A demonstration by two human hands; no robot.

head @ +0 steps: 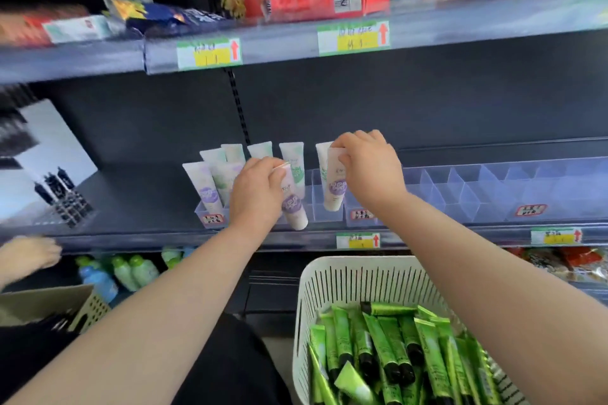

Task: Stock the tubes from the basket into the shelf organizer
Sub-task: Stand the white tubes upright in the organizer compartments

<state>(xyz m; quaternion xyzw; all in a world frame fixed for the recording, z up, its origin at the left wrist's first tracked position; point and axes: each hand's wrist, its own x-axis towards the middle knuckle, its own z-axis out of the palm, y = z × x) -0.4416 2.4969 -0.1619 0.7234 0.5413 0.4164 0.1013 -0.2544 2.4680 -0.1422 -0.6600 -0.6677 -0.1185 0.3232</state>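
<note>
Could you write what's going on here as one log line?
left hand: grips tilted tube | right hand: pinches upright tube at organizer | basket: holds green tubes

The dark shelf [148, 200] in front of me carries a clear organizer [477, 194] along its front edge, with pale tubes [205, 186] standing upright in its left compartments. Further left on the same shelf sits a rack of small dark bottles [64, 197], with a white board [49, 138] behind it.

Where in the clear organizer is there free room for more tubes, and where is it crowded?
Free: the clear compartments right of the right hand; also the bare shelf between the black display and the white tubes. Crowded: the organizer's left end, around the left hand.
</note>
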